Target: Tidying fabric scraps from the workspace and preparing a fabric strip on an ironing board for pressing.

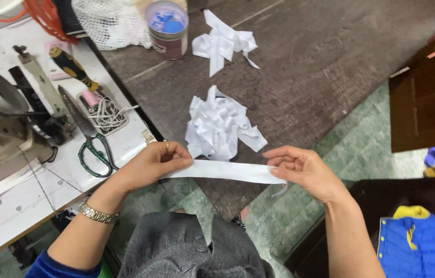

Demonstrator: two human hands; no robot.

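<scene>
White fabric strip [225, 171] pulled flat just in front of the crumpled white pile [221, 128], pinched at one end by left hand [151, 163], at the other by right hand [300, 169]. Could easily twist or slip if either pinch loosens.

Scissors [93, 149] on sewing table [125, 139]; tin [167, 30], blue jacket [412, 242] nearby

One head-worn camera looks steeply down, close over the lap, sewing table [125, 139] and floor.
</scene>
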